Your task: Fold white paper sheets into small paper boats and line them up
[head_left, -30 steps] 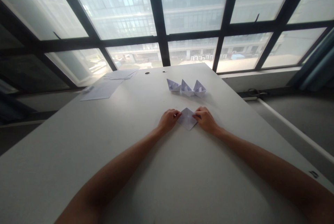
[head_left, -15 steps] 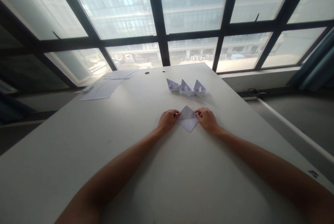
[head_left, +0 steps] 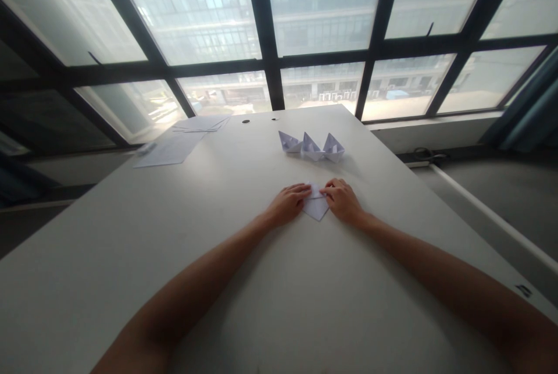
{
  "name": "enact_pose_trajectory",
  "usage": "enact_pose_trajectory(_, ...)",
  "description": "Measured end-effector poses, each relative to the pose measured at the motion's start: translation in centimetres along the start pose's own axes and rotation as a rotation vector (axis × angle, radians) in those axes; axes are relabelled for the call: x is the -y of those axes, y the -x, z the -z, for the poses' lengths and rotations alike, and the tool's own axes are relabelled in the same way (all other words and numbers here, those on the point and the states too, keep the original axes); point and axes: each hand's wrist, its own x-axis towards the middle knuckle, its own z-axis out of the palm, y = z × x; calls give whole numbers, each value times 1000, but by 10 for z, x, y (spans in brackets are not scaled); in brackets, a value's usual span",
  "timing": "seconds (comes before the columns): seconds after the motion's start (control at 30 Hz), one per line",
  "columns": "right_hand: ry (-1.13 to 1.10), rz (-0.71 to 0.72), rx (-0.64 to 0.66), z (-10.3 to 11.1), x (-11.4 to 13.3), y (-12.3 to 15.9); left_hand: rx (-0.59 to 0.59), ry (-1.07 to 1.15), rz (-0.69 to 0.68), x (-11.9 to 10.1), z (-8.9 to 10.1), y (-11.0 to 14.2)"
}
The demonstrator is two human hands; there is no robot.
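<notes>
A small piece of folded white paper (head_left: 316, 209) lies on the white table, its lower corner pointing toward me and a horizontal fold edge across its upper part. My left hand (head_left: 288, 202) rests over the paper's left side, fingers stretched out and pressing on it. On the opposite side, my right hand (head_left: 343, 198) has its thumb and fingers closed on the upper right edge. Both hands cover the side corners. Just beyond stand three folded paper boats: a left one (head_left: 290, 143), a middle one (head_left: 312, 149) and a right one (head_left: 333, 149).
White paper sheets (head_left: 168, 150) lie at the table's far left, with more sheets (head_left: 203, 124) behind them. A round dark hole (head_left: 246, 121) sits near the far edge of the table (head_left: 279, 292). Large dark-framed windows (head_left: 272, 66) rise behind.
The paper's diamond shape has become smaller, with its upper part now folded and its side corners covered. My left hand has moved right onto it; my right fingers have shifted slightly inward.
</notes>
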Motion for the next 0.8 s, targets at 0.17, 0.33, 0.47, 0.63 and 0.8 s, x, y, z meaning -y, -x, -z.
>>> enact_pose_trajectory(0.17,4,3,11,1,0,0,107,-27,6,-5,1,3)
enact_pose_trajectory(0.33,-17,8,-9,2,4,-1,128,-90,38,-10,5,3)
enact_pose_trajectory(0.47,-61,48,-33,3,7,-2,37,-152,31,-19,8,4)
enact_pose_trajectory(0.63,-163,159,10,7,9,-2,-23,-207,127,-29,9,7)
enact_pose_trajectory(0.8,-234,189,33,9,11,0,-30,-182,159,-29,8,8)
